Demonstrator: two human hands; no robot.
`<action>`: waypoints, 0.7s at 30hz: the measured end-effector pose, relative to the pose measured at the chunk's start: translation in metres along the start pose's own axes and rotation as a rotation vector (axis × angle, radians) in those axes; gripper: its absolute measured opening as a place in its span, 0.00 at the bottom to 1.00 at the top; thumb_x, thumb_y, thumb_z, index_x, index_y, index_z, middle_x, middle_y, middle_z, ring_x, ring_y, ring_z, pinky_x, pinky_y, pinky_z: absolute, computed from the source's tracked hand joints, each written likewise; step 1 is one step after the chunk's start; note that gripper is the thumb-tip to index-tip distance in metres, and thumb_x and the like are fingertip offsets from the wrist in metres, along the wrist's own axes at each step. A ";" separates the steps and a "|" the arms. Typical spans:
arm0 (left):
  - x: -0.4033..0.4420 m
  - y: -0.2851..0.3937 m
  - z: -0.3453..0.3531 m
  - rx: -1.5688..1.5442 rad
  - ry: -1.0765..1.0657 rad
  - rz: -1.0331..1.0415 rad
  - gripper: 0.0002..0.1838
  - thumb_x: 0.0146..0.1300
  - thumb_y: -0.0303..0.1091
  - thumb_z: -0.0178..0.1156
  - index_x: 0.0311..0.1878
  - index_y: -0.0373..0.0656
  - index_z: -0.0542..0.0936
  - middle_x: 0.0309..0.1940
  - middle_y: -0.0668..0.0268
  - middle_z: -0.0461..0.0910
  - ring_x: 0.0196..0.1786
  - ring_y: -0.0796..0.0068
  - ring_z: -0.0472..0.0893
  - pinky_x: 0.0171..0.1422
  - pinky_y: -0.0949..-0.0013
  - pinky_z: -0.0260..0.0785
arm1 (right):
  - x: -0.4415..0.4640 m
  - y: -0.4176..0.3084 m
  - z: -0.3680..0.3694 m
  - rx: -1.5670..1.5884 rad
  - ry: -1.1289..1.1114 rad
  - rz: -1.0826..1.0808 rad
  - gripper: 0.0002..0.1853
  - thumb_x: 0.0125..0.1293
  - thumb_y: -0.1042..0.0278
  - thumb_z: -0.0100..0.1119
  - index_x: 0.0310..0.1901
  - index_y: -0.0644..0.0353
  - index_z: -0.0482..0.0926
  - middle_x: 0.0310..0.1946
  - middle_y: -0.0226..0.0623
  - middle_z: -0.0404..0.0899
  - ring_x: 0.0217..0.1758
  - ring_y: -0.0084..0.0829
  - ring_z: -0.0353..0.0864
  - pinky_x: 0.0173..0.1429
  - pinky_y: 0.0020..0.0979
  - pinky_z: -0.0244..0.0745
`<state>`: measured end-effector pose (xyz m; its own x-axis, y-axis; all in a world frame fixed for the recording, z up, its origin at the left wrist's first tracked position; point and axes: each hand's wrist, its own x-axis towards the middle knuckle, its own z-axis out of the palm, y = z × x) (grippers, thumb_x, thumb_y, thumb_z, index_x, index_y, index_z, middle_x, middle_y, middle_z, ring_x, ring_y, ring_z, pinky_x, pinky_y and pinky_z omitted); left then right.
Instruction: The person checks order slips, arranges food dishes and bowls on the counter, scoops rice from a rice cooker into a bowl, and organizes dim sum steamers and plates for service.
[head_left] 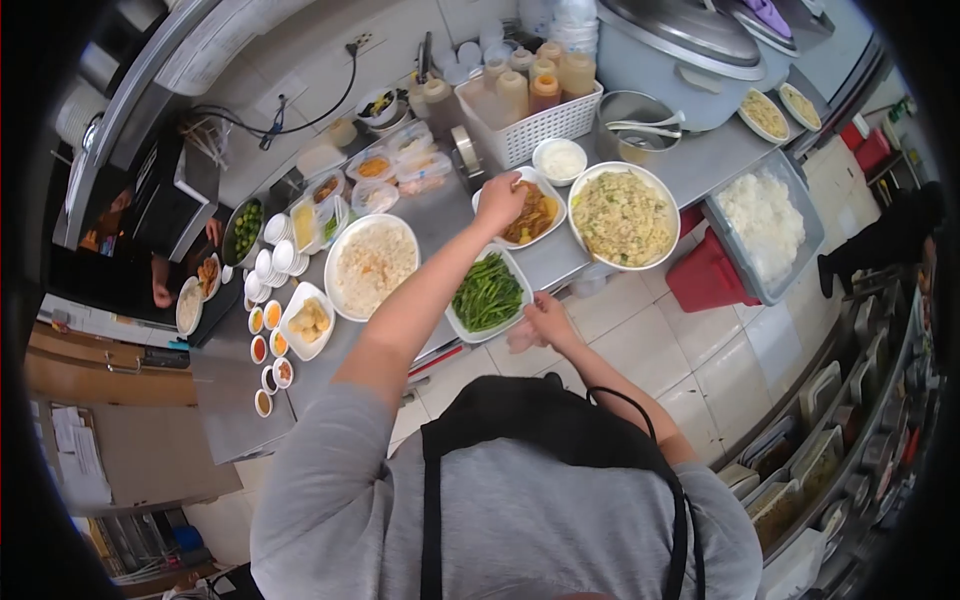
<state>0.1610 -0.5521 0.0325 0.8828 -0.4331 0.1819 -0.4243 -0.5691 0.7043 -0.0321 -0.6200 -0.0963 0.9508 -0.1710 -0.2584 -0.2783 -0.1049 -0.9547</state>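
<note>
Two hands: left [502, 203] over food [538, 217], right [548, 320] by greens [487, 293].

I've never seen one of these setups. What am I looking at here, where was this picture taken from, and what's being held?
There's no robot: these are a person's bare hands. The one picture comes from a camera on their head, looking forward and down. On the metal counter are green vegetables, saucy brown food, small sauce cups and squeeze bottles in a basket. The left hand is over the brown food; the right hand is beside the greens. Whether either holds anything is too unclear to tell.
</note>
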 end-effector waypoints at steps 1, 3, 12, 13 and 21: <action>0.029 -0.018 0.022 0.067 -0.014 -0.013 0.23 0.48 0.37 0.59 0.50 0.41 0.74 0.44 0.53 0.75 0.49 0.58 0.74 0.55 0.64 0.65 | -0.001 0.001 0.001 -0.007 -0.024 0.034 0.18 0.52 0.66 0.51 0.42 0.68 0.72 0.30 0.50 0.77 0.33 0.36 0.79 0.38 0.34 0.72; 0.071 -0.026 0.052 0.132 -0.014 -0.013 0.26 0.47 0.38 0.60 0.53 0.44 0.72 0.49 0.52 0.72 0.53 0.57 0.71 0.58 0.63 0.63 | -0.004 0.002 0.002 -0.021 -0.042 0.053 0.17 0.52 0.66 0.51 0.43 0.68 0.72 0.30 0.48 0.77 0.33 0.34 0.78 0.38 0.33 0.72; 0.148 0.023 0.081 0.860 -0.725 0.406 0.65 0.28 0.38 0.73 0.68 0.54 0.38 0.64 0.50 0.53 0.68 0.52 0.48 0.68 0.52 0.43 | -0.022 -0.005 -0.014 0.091 -0.024 0.034 0.18 0.51 0.67 0.52 0.43 0.65 0.70 0.26 0.45 0.76 0.28 0.35 0.77 0.34 0.33 0.72; 0.152 0.023 0.083 0.880 -0.724 0.421 0.66 0.26 0.40 0.74 0.68 0.53 0.39 0.62 0.50 0.56 0.67 0.53 0.51 0.67 0.56 0.47 | -0.024 -0.009 -0.021 0.094 -0.016 0.039 0.18 0.51 0.67 0.52 0.43 0.65 0.70 0.26 0.45 0.76 0.28 0.35 0.77 0.34 0.33 0.72; 0.153 0.044 0.070 0.933 -0.933 0.392 0.54 0.26 0.40 0.74 0.64 0.54 0.57 0.55 0.55 0.62 0.60 0.57 0.60 0.62 0.58 0.54 | -0.078 0.034 -0.103 -0.058 0.123 0.066 0.13 0.52 0.75 0.45 0.40 0.66 0.70 0.24 0.40 0.76 0.26 0.29 0.76 0.31 0.28 0.72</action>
<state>0.2634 -0.6925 0.0431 0.3711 -0.7659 -0.5251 -0.9158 -0.3955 -0.0703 -0.1302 -0.7112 -0.0932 0.9074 -0.2978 -0.2967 -0.3503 -0.1457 -0.9252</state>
